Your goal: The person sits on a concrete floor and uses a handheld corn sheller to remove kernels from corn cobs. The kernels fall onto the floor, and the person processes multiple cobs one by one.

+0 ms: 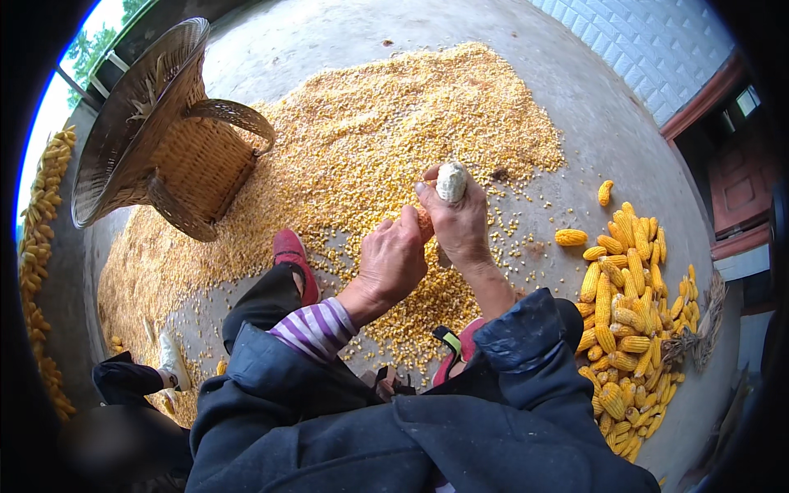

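Observation:
My right hand [462, 223] is closed around a pale, whitish corn cob [451, 181], whose end sticks up past the thumb. To its lower left my left hand [388, 261] is curled around a reddish-brown corn cob [425, 224]. That cob shows only between the two hands, which are close together; most of it is hidden by fingers. Beneath both hands lies a heap of loose yellow corn kernels [444, 304], reaching down between my feet.
A wide layer of kernels [394, 115] covers the floor ahead. A large wicker basket [197, 164] stands at the left. Unshelled ears of corn [629, 329] are piled at the right. Another person's shoe [173, 361] is at lower left, near ears stacked along the edge [41, 238].

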The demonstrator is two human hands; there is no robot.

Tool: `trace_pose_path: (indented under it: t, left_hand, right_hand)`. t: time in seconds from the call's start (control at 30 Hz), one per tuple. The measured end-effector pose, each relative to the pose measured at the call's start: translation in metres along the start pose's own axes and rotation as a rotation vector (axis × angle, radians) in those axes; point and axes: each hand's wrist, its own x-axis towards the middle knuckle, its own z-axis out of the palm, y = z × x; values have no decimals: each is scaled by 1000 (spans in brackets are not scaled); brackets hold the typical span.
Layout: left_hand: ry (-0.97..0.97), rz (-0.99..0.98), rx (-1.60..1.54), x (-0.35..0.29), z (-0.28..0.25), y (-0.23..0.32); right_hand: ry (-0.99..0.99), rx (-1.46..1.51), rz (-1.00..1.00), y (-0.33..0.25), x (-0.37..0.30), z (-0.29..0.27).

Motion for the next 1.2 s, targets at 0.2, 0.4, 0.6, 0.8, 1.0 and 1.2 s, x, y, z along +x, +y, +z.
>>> trace_pose_path:
  t: [0.2,0.4,0.6,0.8,1.0,1.2]
  left_hand:
    - [-234,-176,-133,5,-2,-2]
    - [-364,-211,-560,6,-8,-16]
    - [-460,-314,-904,12,-33,-5]
    - [-439,-282,-972,14,-54,1]
    - [-144,-248,-357,8,-8,-7]
    - [-333,-362,-956,9,-13,-1]
  right_hand:
    - [-99,-21,-16,17,4,-10]
    - [-142,-14,-48,14,6,-12]
    - [-151,192,123,4,16,-24]
    - [-110,301,248,-25,24,-31]
    - [-321,265,128,-25,-5,4]
    - [-31,7,-57,2,0,1]
